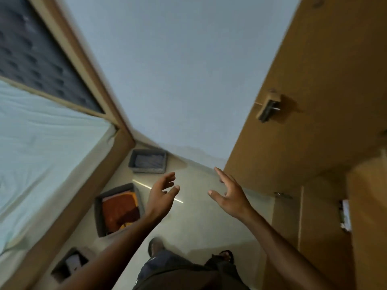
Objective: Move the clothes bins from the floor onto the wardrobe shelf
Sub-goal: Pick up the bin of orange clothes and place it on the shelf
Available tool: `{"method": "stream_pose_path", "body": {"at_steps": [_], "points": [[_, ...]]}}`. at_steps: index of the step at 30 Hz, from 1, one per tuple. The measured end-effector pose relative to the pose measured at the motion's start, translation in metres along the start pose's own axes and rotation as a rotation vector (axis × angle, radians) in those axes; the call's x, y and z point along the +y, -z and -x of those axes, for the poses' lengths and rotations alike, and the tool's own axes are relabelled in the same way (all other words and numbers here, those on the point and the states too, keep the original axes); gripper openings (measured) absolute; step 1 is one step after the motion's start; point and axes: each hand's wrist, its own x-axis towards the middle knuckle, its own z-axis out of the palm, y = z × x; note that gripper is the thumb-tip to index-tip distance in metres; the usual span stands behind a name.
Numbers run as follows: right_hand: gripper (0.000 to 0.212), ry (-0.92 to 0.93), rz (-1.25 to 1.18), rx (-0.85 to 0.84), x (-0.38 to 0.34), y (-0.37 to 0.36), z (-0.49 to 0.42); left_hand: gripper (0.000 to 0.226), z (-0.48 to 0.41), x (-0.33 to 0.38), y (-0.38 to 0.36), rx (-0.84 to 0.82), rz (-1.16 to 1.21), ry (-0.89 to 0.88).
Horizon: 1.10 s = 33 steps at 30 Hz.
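Hovering spread: left hand [162, 193] and right hand [229, 195], fingers straight and relaxed, palms facing each other, gripping nothing. Seemingly shaping for a two-sided lift, a soft bin likely needing support at both walls. Lying beyond the left hand, toward the wall: grey fabric bin of folded blue-grey cloth [146, 169]. Sitting just left of the left wrist, not touching: grey fabric bin of orange and red clothes [98, 216]. Resting farther back beside the left forearm: dark bin with a pale garment [60, 268]. All lining the wooden bed frame [73, 197] on the pale glossy floor [199, 227] — probably keeping the walkway free. Standing right of the right hand, well apart from the bins: brown wooden wardrobe [314, 70].
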Motion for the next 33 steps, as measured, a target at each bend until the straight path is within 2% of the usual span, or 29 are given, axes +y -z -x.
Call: {"method": "stream_pose_path", "body": {"at_steps": [11,20,26,33], "points": [[0.074,0.135,0.147,-0.325,-0.119,-0.182,-0.098,0.043,-0.007,-0.089,0.205,0.286,0.092,0.177],[0.076,0.207,0.320,-0.620,-0.169,-0.314,-0.181,0.042,-0.029,-0.153,0.285,0.531,0.133,0.435],[0.076,0.167,0.410,-0.769,-0.150,-0.411,-0.263,0.043,-0.086,-0.210,0.318,0.589,0.170,0.641],[0.073,0.105,0.597,-0.929,-0.057,-0.524,-0.338,0.047,-0.144,-0.337,0.328,0.459,0.160,0.843]]}}
